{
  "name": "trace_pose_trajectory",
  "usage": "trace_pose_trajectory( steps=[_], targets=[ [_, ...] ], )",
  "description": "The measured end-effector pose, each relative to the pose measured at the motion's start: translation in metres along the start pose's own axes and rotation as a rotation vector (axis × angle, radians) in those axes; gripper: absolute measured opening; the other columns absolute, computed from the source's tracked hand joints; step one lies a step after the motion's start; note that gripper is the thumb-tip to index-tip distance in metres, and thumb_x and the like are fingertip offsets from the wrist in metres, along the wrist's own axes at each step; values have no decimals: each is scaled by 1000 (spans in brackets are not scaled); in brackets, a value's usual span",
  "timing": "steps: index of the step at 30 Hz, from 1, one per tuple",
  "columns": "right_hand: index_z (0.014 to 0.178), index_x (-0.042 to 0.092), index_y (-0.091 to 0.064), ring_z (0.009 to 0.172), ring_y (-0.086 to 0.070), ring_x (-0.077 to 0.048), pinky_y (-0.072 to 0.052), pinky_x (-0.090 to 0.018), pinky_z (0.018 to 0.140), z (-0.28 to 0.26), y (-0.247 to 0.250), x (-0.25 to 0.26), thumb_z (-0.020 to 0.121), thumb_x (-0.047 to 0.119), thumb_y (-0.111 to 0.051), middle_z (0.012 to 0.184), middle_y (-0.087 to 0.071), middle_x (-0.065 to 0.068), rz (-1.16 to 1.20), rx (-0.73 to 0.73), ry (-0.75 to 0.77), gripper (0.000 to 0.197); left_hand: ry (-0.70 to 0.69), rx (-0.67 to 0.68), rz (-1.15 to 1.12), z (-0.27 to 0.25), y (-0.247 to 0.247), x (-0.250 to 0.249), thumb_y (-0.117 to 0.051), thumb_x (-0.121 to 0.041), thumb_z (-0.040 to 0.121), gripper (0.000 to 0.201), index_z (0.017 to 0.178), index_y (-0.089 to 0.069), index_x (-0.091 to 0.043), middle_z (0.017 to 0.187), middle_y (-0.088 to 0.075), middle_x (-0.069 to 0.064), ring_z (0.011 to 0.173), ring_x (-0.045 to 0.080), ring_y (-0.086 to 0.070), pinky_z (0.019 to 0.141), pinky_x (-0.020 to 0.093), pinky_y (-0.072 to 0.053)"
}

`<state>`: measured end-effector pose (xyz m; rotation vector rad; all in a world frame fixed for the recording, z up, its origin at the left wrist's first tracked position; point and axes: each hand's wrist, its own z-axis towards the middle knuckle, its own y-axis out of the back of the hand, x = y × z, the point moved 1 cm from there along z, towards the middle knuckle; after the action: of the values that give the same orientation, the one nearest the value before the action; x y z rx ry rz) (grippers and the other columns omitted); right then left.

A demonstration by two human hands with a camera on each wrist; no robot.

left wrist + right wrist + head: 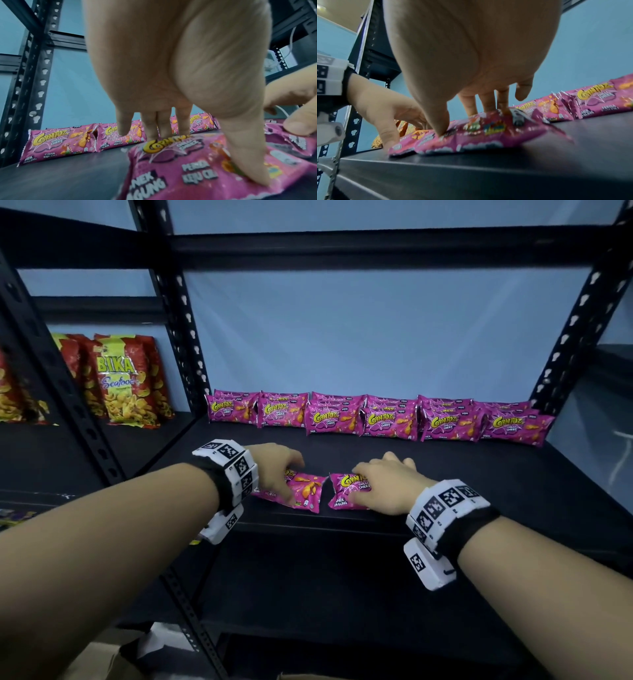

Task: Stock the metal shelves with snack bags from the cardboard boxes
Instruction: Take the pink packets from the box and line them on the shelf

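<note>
Two small pink Corntoz bags lie flat near the front of the black metal shelf [462, 474]. My left hand [291, 479] holds the left bag [310, 491], fingers over its far edge and thumb pressing its near part. In the left wrist view, the left hand [211, 158] spans that bag [171, 175]. My right hand [380, 484] grips the right bag [342, 491] the same way. The right wrist view shows the right hand [465, 121] with thumb and fingers pinching the right bag [488, 136]. The two bags nearly touch.
A row of matching pink bags [376, 419] stands along the back wall of the shelf. Red Bika Seafood bags [126, 381] stand on the neighbouring shelf to the left, past a perforated upright post [181, 313]. A lower shelf [342, 594] and a cardboard box [102, 662] sit below.
</note>
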<state>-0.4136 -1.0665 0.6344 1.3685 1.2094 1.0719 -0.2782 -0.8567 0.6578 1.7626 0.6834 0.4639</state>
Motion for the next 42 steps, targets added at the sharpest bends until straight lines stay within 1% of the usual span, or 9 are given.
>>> trace_pose_trajectory(
  steps=[5,8,14,19,22,26,33,37,42],
  targets=[
    [128,17,-62,120,-42,-26,-38,-49,98,10,11,4,82,78,-62,118,-63,-2,-53,87,17,76,-8,42,82,8,6,-1,-82,-66,70,71,111,-63,-11,109,-57,2,90,21,-56,75,26,-44],
    [122,13,-60,99,-51,-18,-42,-34,82,16,19,7,81,69,-72,110,-61,0,49,83,66,70,-6,18,51,9,7,12,-81,-68,70,57,84,-50,-22,87,-57,-2,73,13,-52,61,27,-41],
    [129,12,-55,95,-54,-16,-41,-29,74,43,38,26,81,64,-75,108,-58,4,147,48,91,74,11,-60,-7,4,21,53,-79,-68,70,68,98,-56,-10,80,-54,1,70,15,-49,60,28,-38],
    [143,8,-49,118,-59,-26,-50,-37,95,89,54,53,91,60,-68,135,-60,-8,153,8,114,76,101,-129,-21,11,35,98,-62,-62,92,80,149,-43,-8,134,-61,9,116,23,-59,96,33,-47],
    [135,5,-54,92,-58,-22,-46,-33,74,124,62,71,100,44,-62,109,-63,-7,121,33,105,53,172,-94,-1,23,44,123,-56,-41,100,54,141,-47,-7,110,-66,7,93,20,-61,82,35,-54],
    [81,12,-54,65,-48,-20,-40,-33,57,168,72,90,88,41,-78,75,-53,-4,126,-12,76,39,179,-72,94,39,61,155,-67,-28,93,38,121,-56,-5,81,-53,-4,69,12,-48,57,26,-40],
    [118,12,-64,101,-64,-26,-54,-36,83,230,78,115,78,37,-89,113,-67,-4,195,-26,53,53,227,-117,165,80,80,201,-88,-34,77,39,85,-54,-19,82,-55,-4,77,17,-52,68,29,-44],
    [125,16,-66,102,-66,-26,-56,-35,86,256,75,120,79,31,-89,116,-69,-5,155,-33,46,53,215,-132,176,99,76,219,-89,-30,77,45,116,-67,-19,110,-70,1,97,21,-63,84,31,-54],
    [131,18,-66,106,-68,-26,-58,-39,91,277,75,122,83,23,-86,122,-70,-5,112,-52,3,53,221,-244,116,110,73,233,-86,-22,79,43,119,-69,-19,116,-69,3,105,23,-63,88,32,-53]
  ],
)
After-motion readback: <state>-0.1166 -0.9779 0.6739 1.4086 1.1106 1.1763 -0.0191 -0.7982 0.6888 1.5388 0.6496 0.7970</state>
